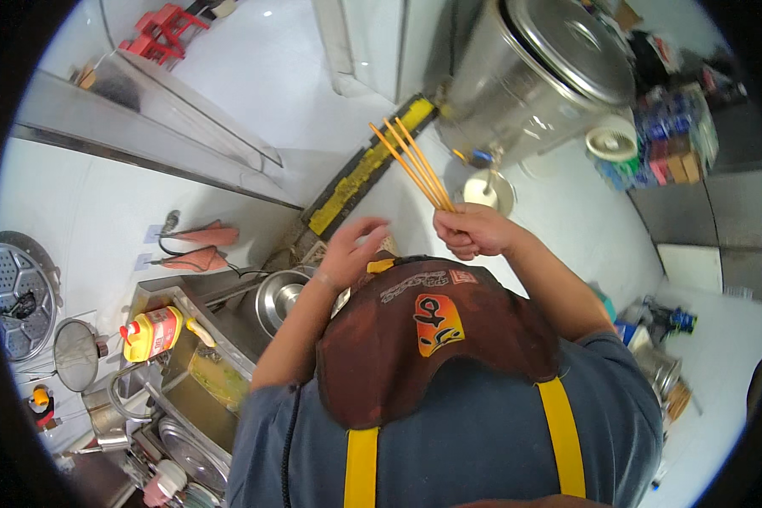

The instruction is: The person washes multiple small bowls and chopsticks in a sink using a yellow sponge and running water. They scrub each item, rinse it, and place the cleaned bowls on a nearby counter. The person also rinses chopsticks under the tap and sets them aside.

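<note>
Several long wooden chopsticks point(424, 171) are gripped near their lower ends in my right hand point(476, 230), and their tips fan slightly apart towards the upper left. My left hand point(357, 244) is raised to the left of them, fingers spread and slightly blurred, holding nothing. Both hands are in front of a dark red-brown apron point(381, 343) with yellow straps. Beyond the chopsticks, a yellow and black strip point(368, 171) runs along the floor at a doorway.
A large lidded steel drum point(508, 95) with a tap stands at the upper right, a bowl point(508, 197) below the tap. To the left are a steel sink point(184, 381), a yellow detergent bottle point(154, 333) on its edge and a steel basin point(276, 301). Red stools point(165, 32) stand beyond a glass partition.
</note>
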`<state>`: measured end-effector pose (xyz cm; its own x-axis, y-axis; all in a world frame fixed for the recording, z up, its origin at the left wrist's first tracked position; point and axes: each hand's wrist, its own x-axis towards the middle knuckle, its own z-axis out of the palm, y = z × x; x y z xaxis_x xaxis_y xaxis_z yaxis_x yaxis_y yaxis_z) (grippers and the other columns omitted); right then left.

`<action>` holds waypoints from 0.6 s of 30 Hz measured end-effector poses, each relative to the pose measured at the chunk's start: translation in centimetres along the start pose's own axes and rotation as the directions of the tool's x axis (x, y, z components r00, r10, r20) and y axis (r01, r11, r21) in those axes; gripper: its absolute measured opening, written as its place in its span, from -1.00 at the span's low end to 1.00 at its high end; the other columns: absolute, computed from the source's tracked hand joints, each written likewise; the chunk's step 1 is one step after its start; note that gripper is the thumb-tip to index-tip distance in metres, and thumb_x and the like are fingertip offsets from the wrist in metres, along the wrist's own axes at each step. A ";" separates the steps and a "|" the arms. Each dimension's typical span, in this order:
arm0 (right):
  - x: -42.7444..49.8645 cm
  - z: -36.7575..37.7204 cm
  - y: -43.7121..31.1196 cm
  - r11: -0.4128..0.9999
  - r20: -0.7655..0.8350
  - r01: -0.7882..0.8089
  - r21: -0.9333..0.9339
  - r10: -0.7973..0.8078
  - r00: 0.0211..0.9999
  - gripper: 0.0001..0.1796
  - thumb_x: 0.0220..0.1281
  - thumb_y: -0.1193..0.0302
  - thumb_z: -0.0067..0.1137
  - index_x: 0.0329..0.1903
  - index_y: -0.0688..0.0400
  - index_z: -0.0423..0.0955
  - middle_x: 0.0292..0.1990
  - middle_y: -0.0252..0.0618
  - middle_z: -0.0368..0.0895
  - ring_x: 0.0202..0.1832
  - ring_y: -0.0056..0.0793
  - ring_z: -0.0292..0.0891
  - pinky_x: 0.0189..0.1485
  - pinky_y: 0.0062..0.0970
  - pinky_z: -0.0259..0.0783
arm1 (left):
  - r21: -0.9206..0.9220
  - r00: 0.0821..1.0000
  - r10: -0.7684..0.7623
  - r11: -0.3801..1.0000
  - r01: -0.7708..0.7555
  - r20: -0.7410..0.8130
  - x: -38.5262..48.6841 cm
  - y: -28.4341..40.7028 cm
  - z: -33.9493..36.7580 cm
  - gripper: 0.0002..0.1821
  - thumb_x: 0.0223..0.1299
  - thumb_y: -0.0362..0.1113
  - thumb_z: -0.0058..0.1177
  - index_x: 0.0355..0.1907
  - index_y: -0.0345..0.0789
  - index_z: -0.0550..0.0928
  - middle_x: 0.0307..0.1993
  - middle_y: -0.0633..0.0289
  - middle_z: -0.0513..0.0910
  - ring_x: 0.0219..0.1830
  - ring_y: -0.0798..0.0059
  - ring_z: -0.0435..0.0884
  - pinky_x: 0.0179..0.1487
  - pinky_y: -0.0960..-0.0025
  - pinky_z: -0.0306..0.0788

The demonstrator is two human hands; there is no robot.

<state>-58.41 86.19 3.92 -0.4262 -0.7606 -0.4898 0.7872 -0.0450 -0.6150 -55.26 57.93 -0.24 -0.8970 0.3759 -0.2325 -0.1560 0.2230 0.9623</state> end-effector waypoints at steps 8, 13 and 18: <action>12.6 -3.4 -20.8 0.888 -0.085 -0.109 -0.446 0.079 0.993 -0.61 0.50 0.02 -0.12 -0.17 0.10 0.41 -0.55 -0.50 0.36 -0.65 -0.73 0.19 -0.65 -0.70 0.09 | -0.221 0.992 0.101 0.968 -0.116 -0.080 22.6 8.8 -9.3 -0.72 0.46 -0.16 -0.04 -0.18 -0.35 0.62 -0.37 0.38 0.59 -0.31 0.67 0.51 -0.23 0.50 0.43; 21.9 -7.1 -31.3 0.787 -0.075 0.017 -0.617 -0.080 0.994 -0.53 0.51 0.05 -0.16 0.06 0.20 0.46 -0.56 -0.51 0.34 -0.63 -0.74 0.20 -0.59 -0.68 0.16 | -0.054 0.934 0.018 0.998 -0.039 -0.357 32.2 11.6 -20.5 -0.67 0.44 -0.10 -0.05 -0.30 -0.30 0.64 -0.52 0.40 0.54 -0.47 0.68 0.47 -0.38 0.54 0.38; 32.4 -9.7 -41.1 0.801 0.215 0.191 -0.567 -0.080 0.973 -0.53 0.56 0.15 -0.25 0.07 0.29 0.47 -0.58 -0.56 0.24 -0.56 -0.76 0.13 -0.45 -0.68 0.15 | -0.259 0.875 0.028 0.950 -0.173 -0.484 39.1 13.1 -29.4 -0.66 0.42 -0.05 0.01 -0.25 -0.31 0.64 -0.49 0.39 0.56 -0.47 0.70 0.43 -0.37 0.55 0.37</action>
<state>-108.88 69.70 7.29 -0.3823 -0.8759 -0.2944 0.2965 0.1855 -0.9369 -104.54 49.05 7.41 -0.9891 -0.0999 -0.1081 -0.0997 -0.0861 0.9913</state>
